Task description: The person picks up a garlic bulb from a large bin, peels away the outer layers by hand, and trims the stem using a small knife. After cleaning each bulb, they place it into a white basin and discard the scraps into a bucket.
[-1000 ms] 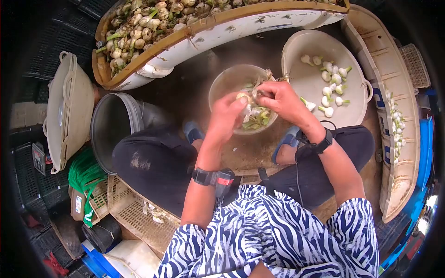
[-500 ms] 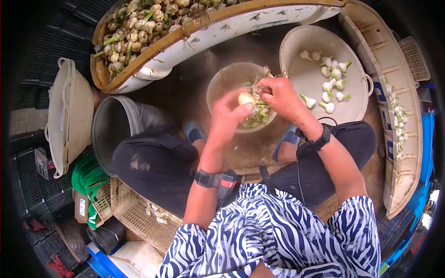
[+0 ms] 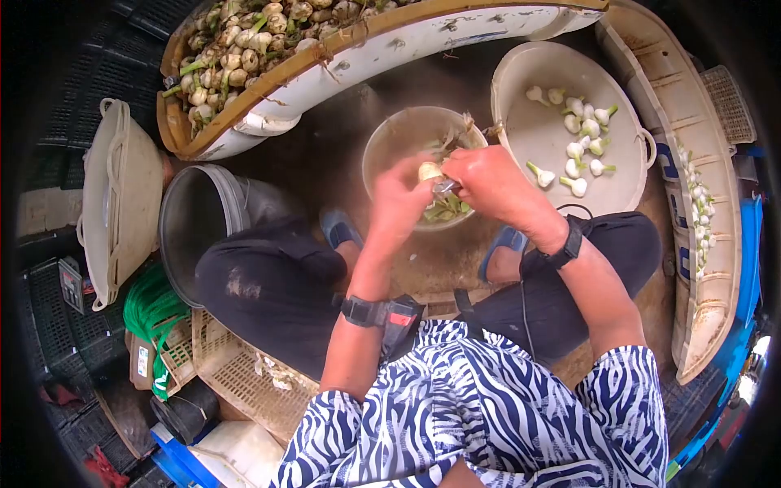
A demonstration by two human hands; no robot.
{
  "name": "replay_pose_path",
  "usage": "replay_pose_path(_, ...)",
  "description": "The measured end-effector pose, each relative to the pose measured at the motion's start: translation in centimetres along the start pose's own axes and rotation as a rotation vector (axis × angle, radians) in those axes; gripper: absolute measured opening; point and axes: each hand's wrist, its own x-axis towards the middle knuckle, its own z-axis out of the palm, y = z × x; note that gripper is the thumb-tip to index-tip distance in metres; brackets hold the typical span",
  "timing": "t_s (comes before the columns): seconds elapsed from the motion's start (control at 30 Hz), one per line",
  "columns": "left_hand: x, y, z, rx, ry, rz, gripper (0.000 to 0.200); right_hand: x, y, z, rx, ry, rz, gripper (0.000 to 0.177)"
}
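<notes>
My left hand [image 3: 399,195] is closed around a garlic bulb [image 3: 430,172], its pale yellowish side turned up between thumb and fingers. Right against it, my right hand [image 3: 495,180] is curled shut, and a small knife [image 3: 445,187] shows as a shiny bit of metal at its fingertips, touching the underside of the bulb. The handle is hidden in the fist. Both hands are above a whitish bucket [image 3: 382,150] with green and dry garlic peelings [image 3: 446,207] inside.
A large tub [image 3: 521,81] at the right holds peeled white garlic bulbs [image 3: 587,122]. Unpeeled garlic [image 3: 244,57] fills a long trough [image 3: 358,61] at the back. A grey bucket [image 3: 236,203], a pale basin [image 3: 122,203] and green ties [image 3: 154,309] are at the left.
My right hand has turned and come down closer to the bulb, and the metal now shows between the hands. My left hand stays around the bulb.
</notes>
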Motion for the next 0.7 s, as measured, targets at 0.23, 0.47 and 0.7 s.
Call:
replay_pose_path(0.23, -0.5, 0.9, -0.1, -0.203, 0.012, -0.212, 0.025, -0.3, 0.0, -0.2, 0.051, 0.039, -0.019, 0.009)
replay_pose_path(0.47, -0.6, 0.6, 0.2, -0.06, 0.017, -0.267, 0.025, -0.5, -0.7, 1.4, -0.105, -0.044, 0.035, 0.018)
replay_pose_path(0.7, -0.8, -0.3, -0.2, -0.139, -0.044, 0.1, 0.031, 0.2, 3.2, 2.3, 0.319, 0.198, 0.363, 0.011)
